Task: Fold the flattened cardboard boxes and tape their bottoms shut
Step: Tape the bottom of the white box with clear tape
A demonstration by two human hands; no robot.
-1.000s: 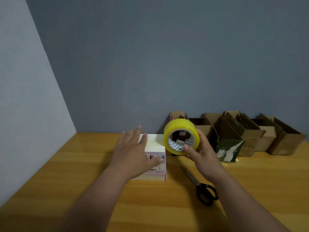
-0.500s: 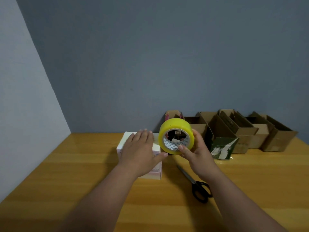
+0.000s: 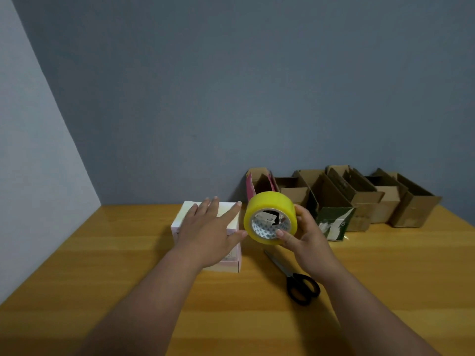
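Dim, even indoor light; the blue-grey back wall [image 3: 257, 86] darkens toward the top corners, and the paler left wall [image 3: 30, 163] reads brighter. The glossy orange-brown wooden table [image 3: 128, 253] carries soft pale sheen bands on its left half, and soft shadows fall left of the small white cardboard box [image 3: 203, 214] and under both forearms. Wide-angle bending tilts the wall corner line; forearms at the bottom edge are soft, and print inside the yellow tape roll [image 3: 270, 218] is unreadable.
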